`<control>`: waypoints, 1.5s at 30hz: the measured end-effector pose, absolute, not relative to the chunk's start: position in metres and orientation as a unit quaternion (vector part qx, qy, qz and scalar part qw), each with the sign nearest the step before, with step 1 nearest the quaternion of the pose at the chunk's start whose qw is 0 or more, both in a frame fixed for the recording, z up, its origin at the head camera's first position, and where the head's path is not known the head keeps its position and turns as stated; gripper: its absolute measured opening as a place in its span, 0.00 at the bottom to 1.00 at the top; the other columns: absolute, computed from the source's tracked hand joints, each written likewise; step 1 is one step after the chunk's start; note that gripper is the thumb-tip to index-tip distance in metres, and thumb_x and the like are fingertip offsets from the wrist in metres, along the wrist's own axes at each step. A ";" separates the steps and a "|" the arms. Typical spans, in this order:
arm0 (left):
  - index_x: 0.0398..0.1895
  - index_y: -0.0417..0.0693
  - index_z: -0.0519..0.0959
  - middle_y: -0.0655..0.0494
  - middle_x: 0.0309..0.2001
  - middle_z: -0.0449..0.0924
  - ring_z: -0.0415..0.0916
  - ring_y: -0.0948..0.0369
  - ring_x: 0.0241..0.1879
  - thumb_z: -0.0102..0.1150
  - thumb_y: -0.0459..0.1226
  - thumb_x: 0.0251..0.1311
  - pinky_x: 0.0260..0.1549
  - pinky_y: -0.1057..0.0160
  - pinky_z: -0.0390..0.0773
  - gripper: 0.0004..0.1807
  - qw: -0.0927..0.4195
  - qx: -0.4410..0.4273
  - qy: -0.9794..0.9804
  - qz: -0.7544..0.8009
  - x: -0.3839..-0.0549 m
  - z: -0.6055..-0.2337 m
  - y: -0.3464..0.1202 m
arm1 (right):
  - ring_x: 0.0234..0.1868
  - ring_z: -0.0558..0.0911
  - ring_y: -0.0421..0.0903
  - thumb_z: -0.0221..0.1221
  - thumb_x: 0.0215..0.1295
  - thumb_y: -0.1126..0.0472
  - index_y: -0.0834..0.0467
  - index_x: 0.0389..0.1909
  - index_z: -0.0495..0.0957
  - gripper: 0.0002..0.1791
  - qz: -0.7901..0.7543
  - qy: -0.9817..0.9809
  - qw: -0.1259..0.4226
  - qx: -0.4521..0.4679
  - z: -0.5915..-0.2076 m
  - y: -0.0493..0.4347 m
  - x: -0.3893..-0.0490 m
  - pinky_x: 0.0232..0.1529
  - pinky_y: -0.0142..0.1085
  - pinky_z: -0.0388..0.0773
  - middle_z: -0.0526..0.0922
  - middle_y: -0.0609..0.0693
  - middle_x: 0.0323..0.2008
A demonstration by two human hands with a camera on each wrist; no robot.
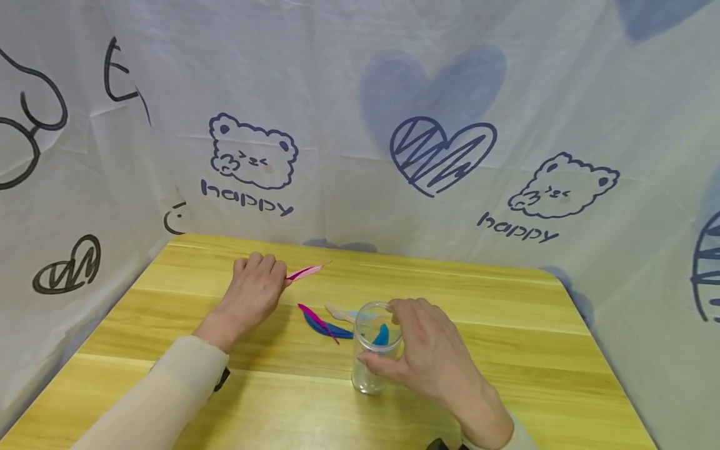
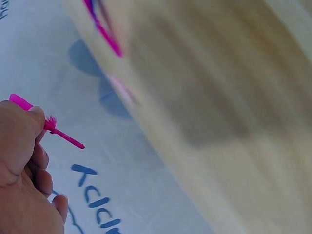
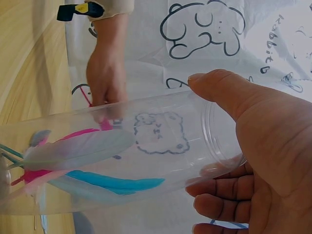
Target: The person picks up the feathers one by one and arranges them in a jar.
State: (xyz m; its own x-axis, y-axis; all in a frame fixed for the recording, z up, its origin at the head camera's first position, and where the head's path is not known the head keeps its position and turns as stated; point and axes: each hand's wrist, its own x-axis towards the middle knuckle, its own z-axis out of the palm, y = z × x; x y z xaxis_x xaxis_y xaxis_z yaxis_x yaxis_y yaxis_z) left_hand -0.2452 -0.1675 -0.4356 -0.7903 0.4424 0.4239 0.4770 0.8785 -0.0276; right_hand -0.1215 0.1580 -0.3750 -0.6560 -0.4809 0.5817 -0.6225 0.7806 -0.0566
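Observation:
My left hand [image 1: 255, 290] is over the left part of the table, and in the left wrist view its thumb and fingers pinch a magenta feather [image 2: 67, 138], quill end sticking out. A pink feather [image 1: 306, 272] shows just beyond those fingertips. My right hand [image 1: 430, 347] grips a clear plastic jar [image 1: 368, 375] near its open rim; the jar stands on the table. Inside it, in the right wrist view, are several feathers, among them a bright blue feather [image 3: 117, 182] and a whitish feather [image 3: 83, 148].
Left of the jar lie a dark blue feather [image 1: 320, 326], a magenta feather [image 1: 316, 317] across it, and a cream feather [image 1: 337, 312]. The wooden table [image 1: 478, 300] meets a white printed cloth [image 1: 337, 125] at the back and sides.

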 end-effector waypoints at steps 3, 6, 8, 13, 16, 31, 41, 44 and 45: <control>0.35 0.44 0.70 0.53 0.30 0.65 0.61 0.50 0.36 0.61 0.39 0.75 0.40 0.50 0.60 0.12 0.221 -0.244 -0.943 -0.053 -0.244 -0.425 -0.163 | 0.38 0.81 0.46 0.73 0.52 0.29 0.62 0.53 0.77 0.44 0.129 -0.901 0.278 0.306 -0.375 0.158 -0.122 0.39 0.40 0.81 0.85 0.51 0.39; 0.34 0.45 0.71 0.53 0.30 0.65 0.60 0.50 0.35 0.62 0.39 0.74 0.41 0.50 0.59 0.13 0.234 -0.248 -0.938 -0.068 -0.243 -0.413 -0.156 | 0.37 0.80 0.46 0.73 0.53 0.29 0.62 0.53 0.76 0.44 0.130 -0.901 0.279 0.307 -0.376 0.158 -0.122 0.38 0.39 0.80 0.84 0.51 0.39; 0.34 0.45 0.71 0.54 0.30 0.64 0.59 0.50 0.35 0.63 0.40 0.74 0.41 0.50 0.59 0.13 0.246 -0.254 -0.932 -0.079 -0.241 -0.406 -0.150 | 0.37 0.80 0.46 0.72 0.54 0.28 0.62 0.53 0.76 0.44 0.131 -0.900 0.279 0.308 -0.376 0.158 -0.122 0.39 0.40 0.80 0.84 0.51 0.38; 0.35 0.46 0.71 0.55 0.30 0.64 0.58 0.51 0.35 0.64 0.40 0.73 0.41 0.50 0.56 0.13 0.266 -0.279 -0.917 -0.104 -0.232 -0.389 -0.136 | 0.37 0.81 0.46 0.74 0.52 0.29 0.62 0.52 0.77 0.44 0.136 -0.900 0.278 0.307 -0.375 0.158 -0.123 0.39 0.40 0.81 0.84 0.51 0.39; 0.35 0.46 0.72 0.55 0.30 0.65 0.57 0.51 0.35 0.63 0.40 0.74 0.41 0.51 0.55 0.12 0.271 -0.292 -0.910 -0.110 -0.226 -0.379 -0.129 | 0.37 0.81 0.46 0.73 0.53 0.29 0.62 0.52 0.77 0.44 0.136 -0.900 0.278 0.307 -0.375 0.158 -0.123 0.38 0.40 0.81 0.85 0.51 0.39; 0.35 0.44 0.71 0.55 0.30 0.64 0.58 0.51 0.36 0.65 0.39 0.72 0.40 0.49 0.53 0.13 0.348 -0.369 -0.850 -0.140 -0.202 -0.343 -0.100 | 0.34 0.78 0.45 0.72 0.54 0.29 0.63 0.50 0.77 0.42 0.139 -0.891 0.295 0.315 -0.377 0.158 -0.125 0.34 0.38 0.78 0.84 0.51 0.36; 0.35 0.45 0.70 0.55 0.30 0.65 0.57 0.52 0.35 0.62 0.41 0.73 0.40 0.49 0.54 0.14 0.377 -0.402 -0.820 -0.157 -0.186 -0.322 -0.078 | 0.36 0.79 0.45 0.67 0.60 0.26 0.63 0.50 0.77 0.42 0.150 -0.890 0.291 0.316 -0.377 0.159 -0.126 0.36 0.38 0.78 0.84 0.51 0.37; 0.36 0.45 0.71 0.55 0.31 0.66 0.59 0.52 0.36 0.58 0.43 0.77 0.40 0.50 0.54 0.13 0.381 -0.412 -0.810 -0.168 -0.181 -0.317 -0.072 | 0.35 0.80 0.46 0.67 0.60 0.27 0.63 0.50 0.77 0.42 0.149 -0.886 0.300 0.322 -0.378 0.158 -0.126 0.35 0.38 0.78 0.83 0.51 0.36; 0.37 0.45 0.71 0.55 0.31 0.67 0.59 0.53 0.36 0.56 0.43 0.78 0.40 0.50 0.54 0.13 0.384 -0.417 -0.805 -0.173 -0.179 -0.316 -0.070 | 0.35 0.79 0.46 0.68 0.60 0.27 0.63 0.50 0.77 0.42 0.148 -0.884 0.302 0.323 -0.378 0.158 -0.126 0.35 0.38 0.78 0.83 0.51 0.36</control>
